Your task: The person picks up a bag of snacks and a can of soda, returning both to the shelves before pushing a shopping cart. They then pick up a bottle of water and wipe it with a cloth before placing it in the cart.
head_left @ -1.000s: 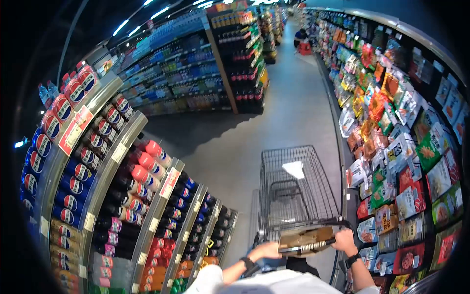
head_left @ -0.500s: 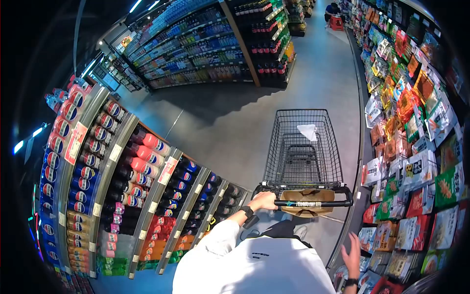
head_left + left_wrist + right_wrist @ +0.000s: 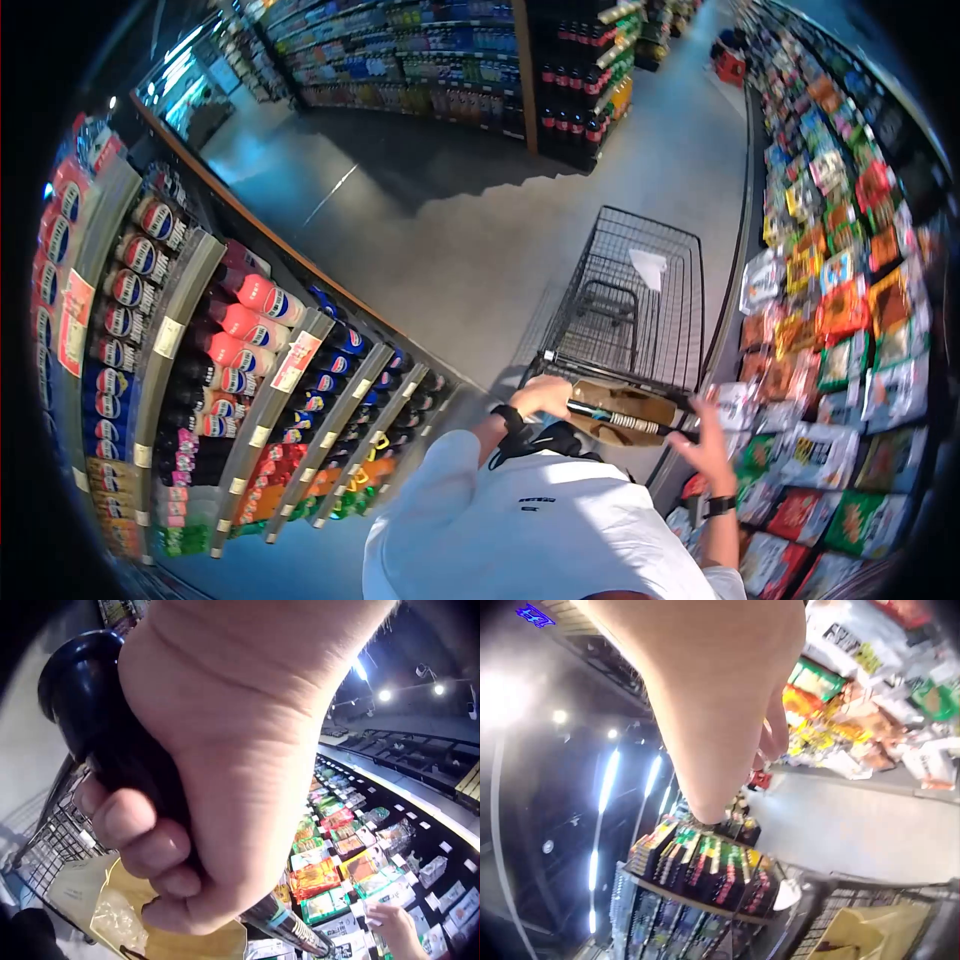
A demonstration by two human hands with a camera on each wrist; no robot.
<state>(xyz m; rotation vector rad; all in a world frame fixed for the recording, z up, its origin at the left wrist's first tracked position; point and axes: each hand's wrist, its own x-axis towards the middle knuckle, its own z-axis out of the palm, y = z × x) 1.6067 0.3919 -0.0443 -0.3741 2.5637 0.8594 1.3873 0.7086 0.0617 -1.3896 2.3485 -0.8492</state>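
Note:
My left hand (image 3: 545,397) grips the left end of the black handle (image 3: 615,416) of a shopping cart (image 3: 653,222). In the left wrist view its fingers curl round the thick black grip (image 3: 94,697). My right hand (image 3: 712,450) hovers by the handle's right end, thumb and fingers apart, holding nothing; the left wrist view shows it apart from the bar, in front of the packets. An open brown paper bag (image 3: 191,941) sits just beyond the handle, with clear plastic (image 3: 118,922) inside. A white sheet (image 3: 648,268) shows at the wire basket's far part.
Shelves of packaged snacks (image 3: 840,310) run close along the right. Tiered shelves of soda bottles (image 3: 245,330) stand at the left. Grey floor (image 3: 440,250) stretches ahead, with a drinks shelf (image 3: 400,70) beyond it. A red stool (image 3: 730,68) stands far down the aisle.
My right hand left the handle, dropped to the lower right by the snack packets, then came back up beside the handle's right end. My left hand stayed on the handle.

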